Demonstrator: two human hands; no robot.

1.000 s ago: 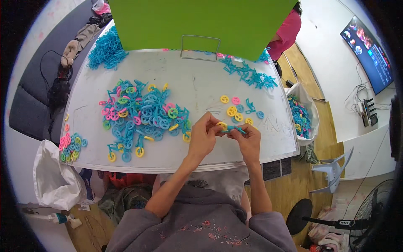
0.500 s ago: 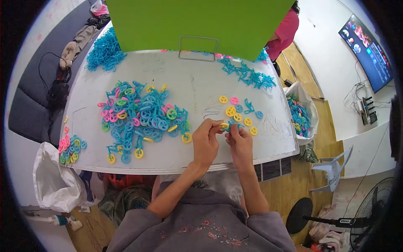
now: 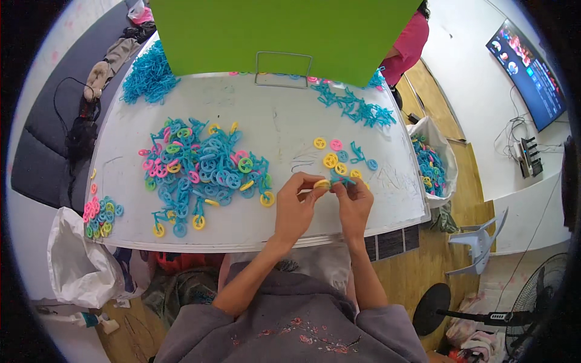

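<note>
My left hand (image 3: 296,206) pinches a small yellow plastic wheel (image 3: 322,183) between thumb and fingers. Close beside it, my right hand (image 3: 354,209) grips a teal plastic piece (image 3: 343,179), its end meeting the wheel; whether the two are joined I cannot tell. Just beyond my hands lie loose yellow wheels (image 3: 330,160), a pink wheel (image 3: 336,144), blue wheels (image 3: 342,156) and a teal forked piece (image 3: 356,151). To the left spreads a large heap of teal pieces with coloured wheels (image 3: 209,163).
Teal pieces (image 3: 151,75) are piled at the far left, more (image 3: 357,107) at the far right. Small wheels (image 3: 104,216) sit by the left edge. A green panel (image 3: 284,36) stands across the white table (image 3: 254,109). White sacks (image 3: 78,260) flank it; a person's pink sleeve (image 3: 411,48) shows behind.
The yellow wheel and teal piece stay between my hands, turned slightly. My right hand has shifted a little right, its fingers now covering a loose yellow wheel. The view has moved slightly.
</note>
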